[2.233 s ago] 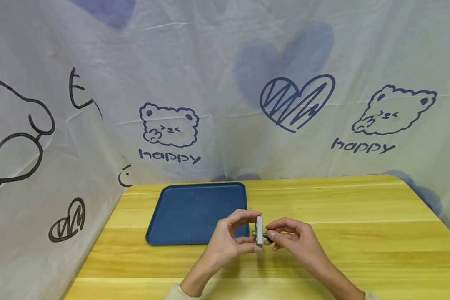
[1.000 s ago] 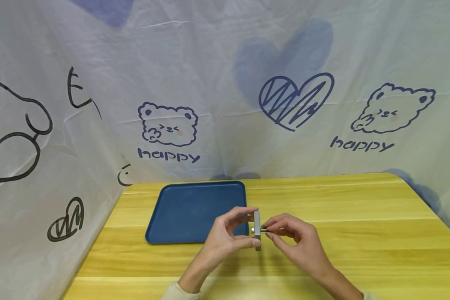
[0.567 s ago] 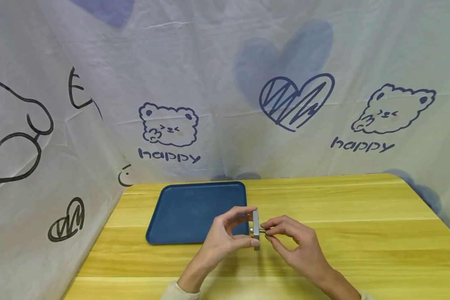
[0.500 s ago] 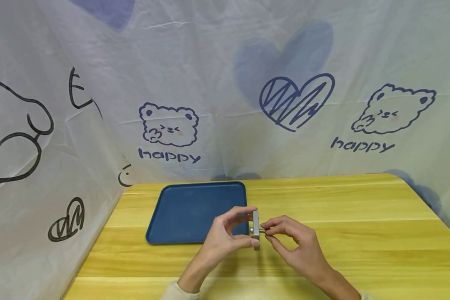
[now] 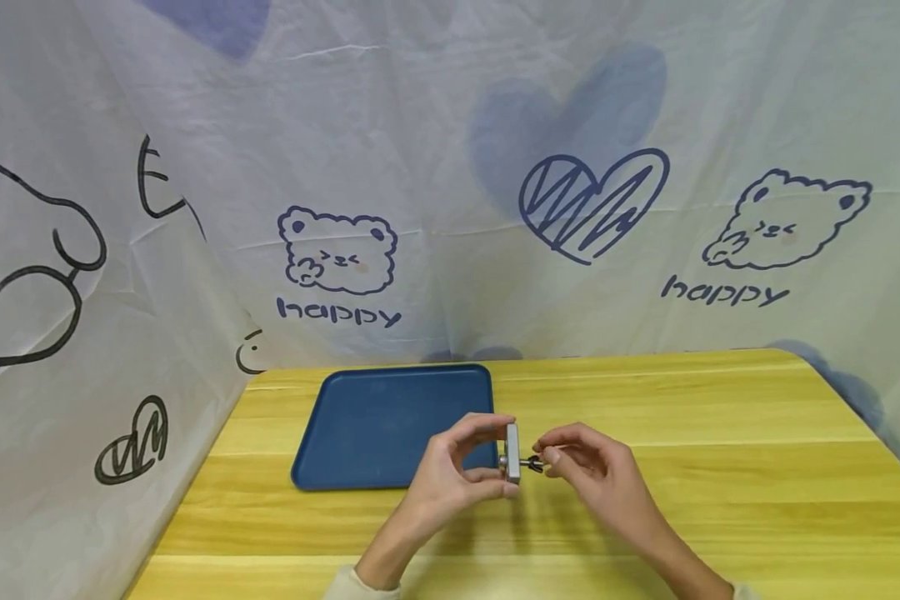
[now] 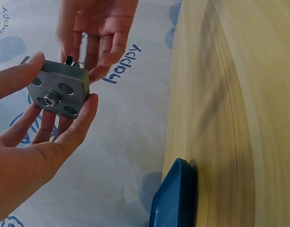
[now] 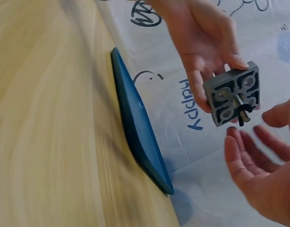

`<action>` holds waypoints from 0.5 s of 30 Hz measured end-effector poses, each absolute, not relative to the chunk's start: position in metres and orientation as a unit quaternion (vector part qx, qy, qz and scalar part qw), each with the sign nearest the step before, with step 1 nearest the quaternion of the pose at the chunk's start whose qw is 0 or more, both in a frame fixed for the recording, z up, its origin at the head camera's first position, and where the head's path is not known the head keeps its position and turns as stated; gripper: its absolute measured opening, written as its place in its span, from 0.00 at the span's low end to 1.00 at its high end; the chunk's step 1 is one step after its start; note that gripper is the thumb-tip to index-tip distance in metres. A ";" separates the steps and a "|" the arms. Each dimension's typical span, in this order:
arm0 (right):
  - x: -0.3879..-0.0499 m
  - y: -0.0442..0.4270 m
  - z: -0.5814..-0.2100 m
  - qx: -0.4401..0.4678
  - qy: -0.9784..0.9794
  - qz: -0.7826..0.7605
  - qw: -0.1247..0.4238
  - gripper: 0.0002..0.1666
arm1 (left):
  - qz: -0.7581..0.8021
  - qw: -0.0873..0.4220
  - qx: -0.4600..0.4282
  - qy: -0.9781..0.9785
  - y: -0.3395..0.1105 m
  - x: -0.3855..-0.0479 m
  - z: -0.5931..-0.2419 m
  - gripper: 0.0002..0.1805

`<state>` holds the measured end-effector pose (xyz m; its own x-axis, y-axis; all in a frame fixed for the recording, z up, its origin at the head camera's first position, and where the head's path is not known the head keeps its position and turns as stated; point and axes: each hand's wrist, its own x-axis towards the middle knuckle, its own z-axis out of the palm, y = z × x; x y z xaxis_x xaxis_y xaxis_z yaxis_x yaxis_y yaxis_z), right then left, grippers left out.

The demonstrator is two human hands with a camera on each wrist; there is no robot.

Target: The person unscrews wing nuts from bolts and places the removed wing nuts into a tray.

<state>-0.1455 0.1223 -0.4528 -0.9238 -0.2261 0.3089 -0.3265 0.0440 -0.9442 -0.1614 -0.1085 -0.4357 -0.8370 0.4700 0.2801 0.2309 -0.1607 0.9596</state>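
My left hand (image 5: pixel 450 475) holds a square grey metal plate (image 5: pixel 512 454) on edge between thumb and fingers, above the table. Several round holes ring the plate's centre, where a bolt passes through. In the left wrist view the bolt's round socket head (image 6: pixel 51 98) faces out. On the shaft at the other side, a black wing nut (image 7: pixel 243 113) sits near the bolt's end, apart from the ribbed back of the plate. Just right of this nut is my right hand (image 5: pixel 600 475), its fingers loosely bent and spread. The right wrist view shows a gap between them and the nut.
A shallow blue tray (image 5: pixel 393 425) lies on the wood-grain table (image 5: pixel 690 442), behind and left of the plate. Pale cloth (image 5: pixel 435 183) with line drawings hangs along the back and left side.
My right fingers, earlier pinching at the end of the bolt, have come off it, and the black wing nut now shows. The plate has turned slightly in my left hand.
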 end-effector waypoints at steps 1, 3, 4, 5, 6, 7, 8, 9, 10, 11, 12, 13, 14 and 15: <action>-0.146 0.123 -0.452 0.174 -0.719 0.673 0.018 0.12 | 0.710 0.082 0.274 0.643 -0.108 -0.161 -0.436 0.38; -0.146 0.124 -0.450 0.146 -0.714 0.684 -0.018 0.16 | 0.707 0.078 0.276 0.647 -0.108 -0.161 -0.436 0.38; -0.146 0.124 -0.449 0.137 -0.712 0.688 -0.035 0.18 | 0.705 0.077 0.277 0.648 -0.107 -0.162 -0.436 0.38; -0.146 0.125 -0.449 0.130 -0.708 0.693 -0.052 0.19 | 0.703 0.075 0.278 0.650 -0.107 -0.162 -0.437 0.38; -0.147 0.125 -0.448 0.125 -0.704 0.695 -0.068 0.21 | 0.702 0.074 0.280 0.651 -0.107 -0.162 -0.437 0.38; -0.146 0.126 -0.448 0.122 -0.700 0.698 -0.082 0.22 | 0.700 0.073 0.281 0.653 -0.107 -0.161 -0.437 0.37; -0.146 0.126 -0.448 0.119 -0.697 0.701 -0.095 0.22 | 0.698 0.073 0.283 0.654 -0.106 -0.161 -0.438 0.37; -0.147 0.126 -0.448 0.117 -0.692 0.705 -0.106 0.23 | 0.697 0.073 0.284 0.655 -0.106 -0.161 -0.438 0.37; -0.147 0.127 -0.448 0.115 -0.688 0.708 -0.115 0.23 | 0.696 0.074 0.285 0.655 -0.105 -0.161 -0.438 0.37; -0.147 0.127 -0.449 0.114 -0.684 0.710 -0.121 0.23 | 0.695 0.074 0.287 0.655 -0.105 -0.161 -0.439 0.37; -0.147 0.127 -0.449 0.114 -0.681 0.712 -0.125 0.24 | 0.694 0.075 0.287 0.656 -0.104 -0.161 -0.439 0.37; -0.147 0.127 -0.450 0.114 -0.679 0.714 -0.127 0.24 | 0.693 0.075 0.288 0.657 -0.104 -0.160 -0.439 0.37; -0.147 0.127 -0.450 0.115 -0.679 0.714 -0.127 0.24 | 0.693 0.075 0.288 0.657 -0.103 -0.160 -0.439 0.37; -0.147 0.127 -0.451 0.116 -0.679 0.714 -0.127 0.24 | 0.693 0.075 0.287 0.657 -0.103 -0.160 -0.440 0.37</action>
<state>-0.1472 0.1275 -0.4506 -0.9410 -0.3383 -0.0061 0.0234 -0.0469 -0.9986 -0.1604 -0.1031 -0.4397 -0.8238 0.4816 0.2989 0.2731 -0.1249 0.9538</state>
